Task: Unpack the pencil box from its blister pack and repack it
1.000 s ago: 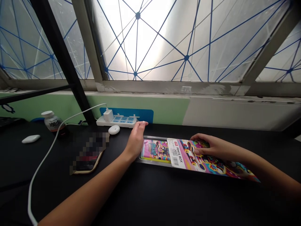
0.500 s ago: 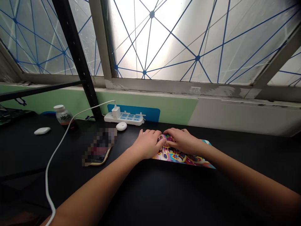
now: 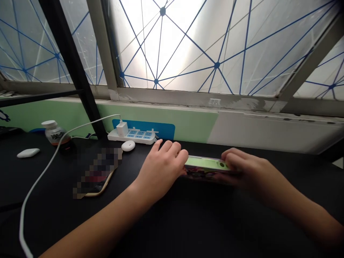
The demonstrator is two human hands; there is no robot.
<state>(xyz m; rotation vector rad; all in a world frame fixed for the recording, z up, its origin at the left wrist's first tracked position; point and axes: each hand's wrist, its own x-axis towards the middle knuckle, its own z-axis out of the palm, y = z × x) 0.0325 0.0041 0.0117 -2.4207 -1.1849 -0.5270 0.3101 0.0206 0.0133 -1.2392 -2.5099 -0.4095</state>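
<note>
Gripping the pencil box at both ends, we hold it on its long edge on the tabletop, right of the power strip. Its long axis runs left to right. Left hand fingers curl around the strip-side end; right hand fingers clasp the far end.

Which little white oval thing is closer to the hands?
The white oval by the power strip, near the left hand. The other oval lies far left, past the bottle.
</note>
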